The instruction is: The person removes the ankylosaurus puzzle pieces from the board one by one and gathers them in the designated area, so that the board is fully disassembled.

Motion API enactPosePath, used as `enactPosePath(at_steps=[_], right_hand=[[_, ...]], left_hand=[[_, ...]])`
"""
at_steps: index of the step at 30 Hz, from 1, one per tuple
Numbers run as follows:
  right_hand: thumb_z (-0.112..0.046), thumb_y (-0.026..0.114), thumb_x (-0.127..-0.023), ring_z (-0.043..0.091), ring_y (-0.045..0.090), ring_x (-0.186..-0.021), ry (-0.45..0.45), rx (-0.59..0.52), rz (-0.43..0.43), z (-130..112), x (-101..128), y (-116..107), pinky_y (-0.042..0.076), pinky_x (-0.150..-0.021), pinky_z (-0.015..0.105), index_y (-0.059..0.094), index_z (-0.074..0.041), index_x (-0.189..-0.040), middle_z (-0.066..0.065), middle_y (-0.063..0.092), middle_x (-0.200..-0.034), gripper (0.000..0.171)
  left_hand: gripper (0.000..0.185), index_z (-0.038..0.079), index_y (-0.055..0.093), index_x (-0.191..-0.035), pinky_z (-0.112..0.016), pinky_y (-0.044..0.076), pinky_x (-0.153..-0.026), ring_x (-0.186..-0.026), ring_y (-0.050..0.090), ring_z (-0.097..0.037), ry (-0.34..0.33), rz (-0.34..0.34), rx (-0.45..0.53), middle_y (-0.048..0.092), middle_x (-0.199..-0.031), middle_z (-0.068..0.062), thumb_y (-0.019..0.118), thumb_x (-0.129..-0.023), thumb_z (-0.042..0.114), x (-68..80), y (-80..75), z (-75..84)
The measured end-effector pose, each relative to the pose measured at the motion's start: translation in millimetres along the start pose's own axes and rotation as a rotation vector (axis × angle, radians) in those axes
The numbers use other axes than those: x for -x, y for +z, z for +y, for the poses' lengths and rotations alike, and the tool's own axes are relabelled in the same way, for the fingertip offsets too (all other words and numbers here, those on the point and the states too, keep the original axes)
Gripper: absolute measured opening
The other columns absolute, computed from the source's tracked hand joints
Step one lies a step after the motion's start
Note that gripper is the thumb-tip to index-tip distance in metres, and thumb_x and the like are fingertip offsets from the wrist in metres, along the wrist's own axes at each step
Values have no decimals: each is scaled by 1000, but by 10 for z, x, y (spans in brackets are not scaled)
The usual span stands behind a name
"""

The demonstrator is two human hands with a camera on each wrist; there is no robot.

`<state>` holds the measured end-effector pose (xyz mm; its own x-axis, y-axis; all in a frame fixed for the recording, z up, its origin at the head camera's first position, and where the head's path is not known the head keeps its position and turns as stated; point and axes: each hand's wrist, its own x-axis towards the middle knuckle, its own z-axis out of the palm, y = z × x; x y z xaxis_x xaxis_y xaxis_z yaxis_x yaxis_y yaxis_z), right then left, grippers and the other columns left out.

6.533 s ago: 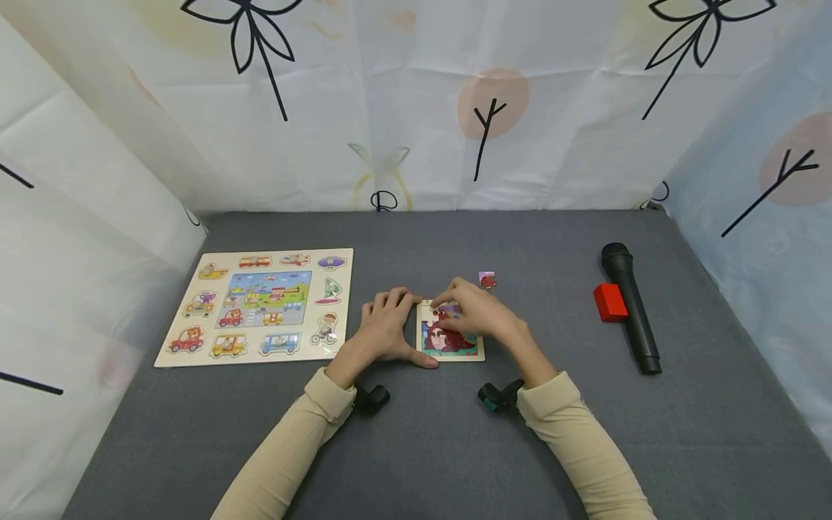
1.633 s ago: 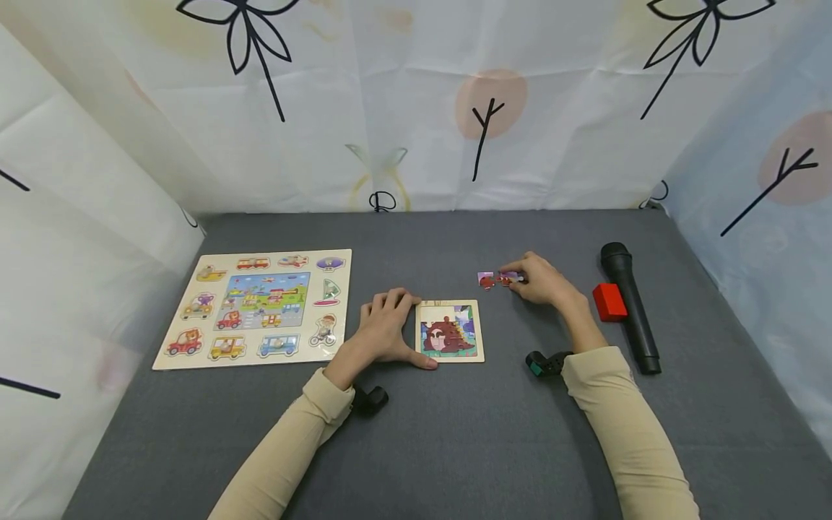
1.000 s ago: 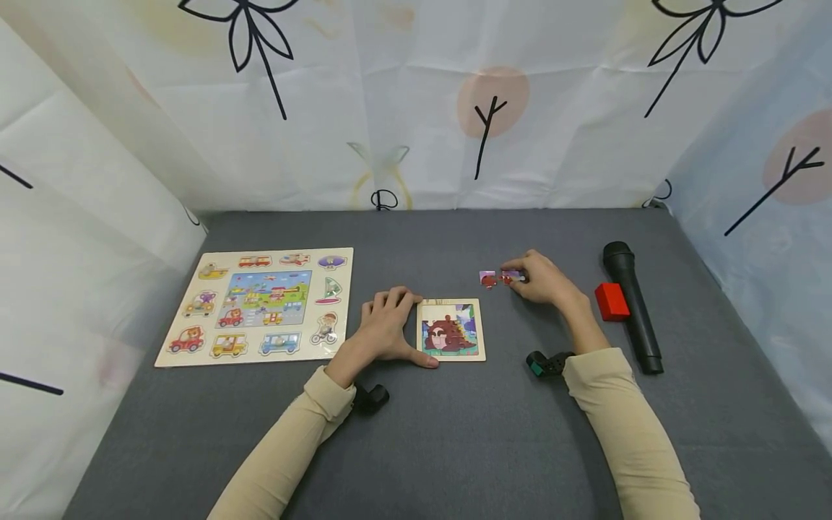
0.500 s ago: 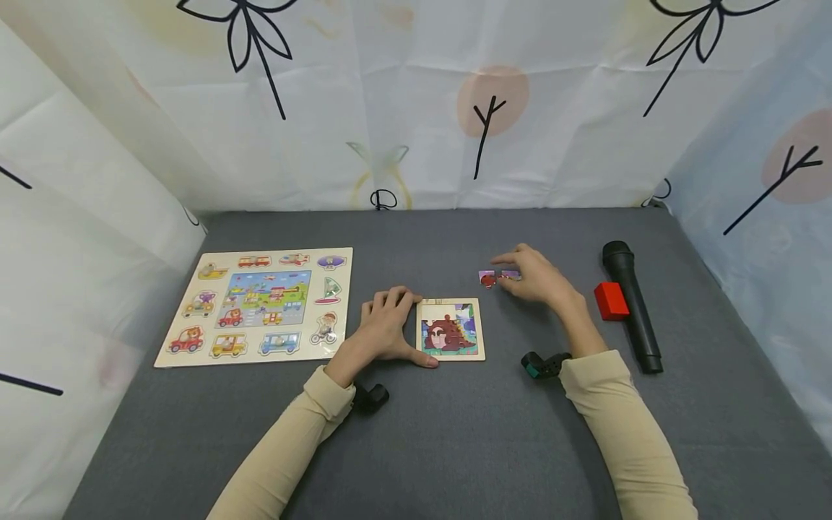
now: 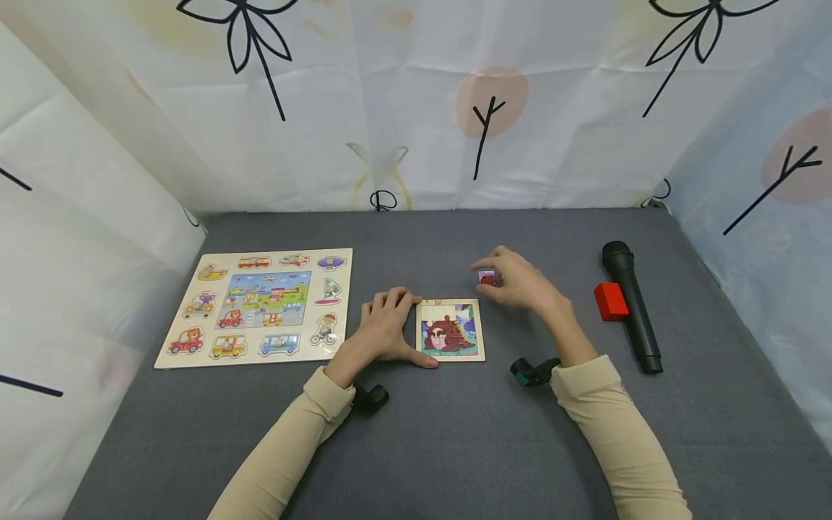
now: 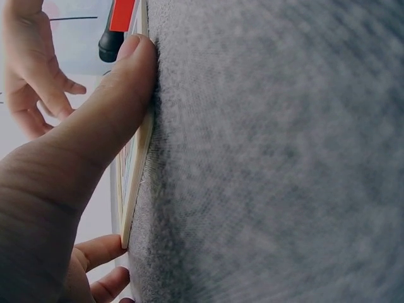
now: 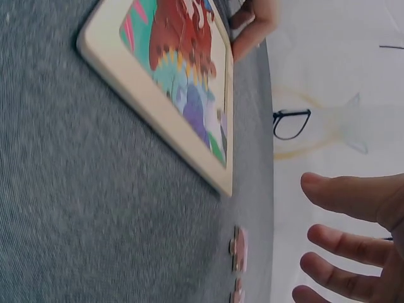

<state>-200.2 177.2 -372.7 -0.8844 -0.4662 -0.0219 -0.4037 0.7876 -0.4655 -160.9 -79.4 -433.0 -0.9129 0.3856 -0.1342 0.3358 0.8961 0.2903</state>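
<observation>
While the left hand (image 5: 383, 328) rests flat against the small puzzle (image 5: 450, 330) at frame centre, right hand (image 5: 513, 278) loosely spread over two loose pieces (image 7: 238, 249), bare grey cloth (image 5: 455, 448) below, one large board (image 5: 260, 305) left.

Two puzzle boards (image 5: 255, 307), one microphone (image 5: 632, 307)

The small puzzle board (image 5: 451, 330) is a pale wooden square that lies flat on the grey cloth. Its picture shows a brown-red animal on blue, green and purple, and the top strip is still bare wood. The loose puzzle piece (image 5: 488, 277), pink and red, lies flat just behind the board's right corner, not touching it.
</observation>
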Motion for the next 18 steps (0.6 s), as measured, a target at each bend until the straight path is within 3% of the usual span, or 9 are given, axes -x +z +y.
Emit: enactPosePath(at_steps=[6,18], right_hand=[[-22,65,-87,29,53,-97,-13,-1,-13,-83,5,54,44,-74,44,61,-10,-122,16,51,-115,38],[-20,68,-85,26,50,-81,-61,-24,-36,-180,37,190,40,-66,34,64,-9,-117,14,54,-107,34]], left_hand=[[115,28,37,-136,-50,25,-94,-126,25,-31,0,-8,0,27,-141,-3,65,-41,85,-5,2,-4],[116,27,37,-137,-50,25,-93,-125,26,-31,3,-8,-6,27,-141,-4,63,-40,86,-8,7,-5]])
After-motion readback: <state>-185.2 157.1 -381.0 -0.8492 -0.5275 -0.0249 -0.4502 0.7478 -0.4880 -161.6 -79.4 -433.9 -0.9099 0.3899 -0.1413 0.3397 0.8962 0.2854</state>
